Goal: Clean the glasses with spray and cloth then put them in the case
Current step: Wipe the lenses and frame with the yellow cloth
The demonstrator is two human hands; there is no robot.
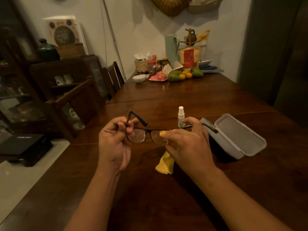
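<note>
Dark-framed glasses (141,135) are held above the wooden table (191,90). My left hand (113,144) pinches the left temple near its hinge. My right hand (188,145) presses a yellow cloth (165,161) against the right lens, and the cloth's tail hangs down to the table. Droplets show on the left lens. A small clear spray bottle (180,115) with a white cap stands upright just behind the glasses. To the right lies the glasses case (240,135), open, its pale lid tipped back.
The far end of the table holds a white bowl (139,78), jars, a basket, fruit (176,75) and a pale jug. Wooden chairs (78,100) stand along the left side, with a dark cabinet behind them.
</note>
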